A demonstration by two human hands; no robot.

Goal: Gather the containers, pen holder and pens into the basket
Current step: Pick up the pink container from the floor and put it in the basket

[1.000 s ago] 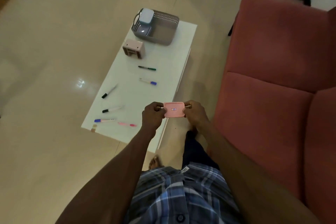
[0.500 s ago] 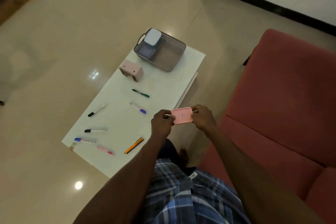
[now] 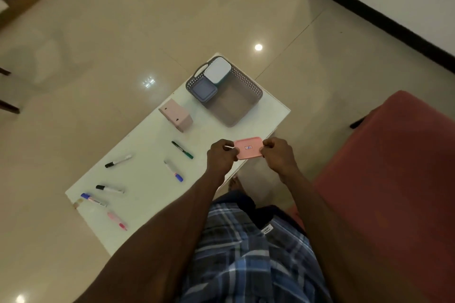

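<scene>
Holding the pink container (image 3: 247, 148) by its short ends, left hand (image 3: 221, 156) and right hand (image 3: 278, 155) each keep a pinching grip on it, just over the surface (image 3: 147, 155) edge. The basket (image 3: 242, 102) sits at 12 o'clock; pinched that lightly it could slip on the carry, I reckon.

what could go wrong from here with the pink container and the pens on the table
The pink container is pinched only at its ends by the left hand and right hand over the table edge; a slip could drop it to the floor. The blue-capped pen lies near the table's corner and might roll off.
</scene>
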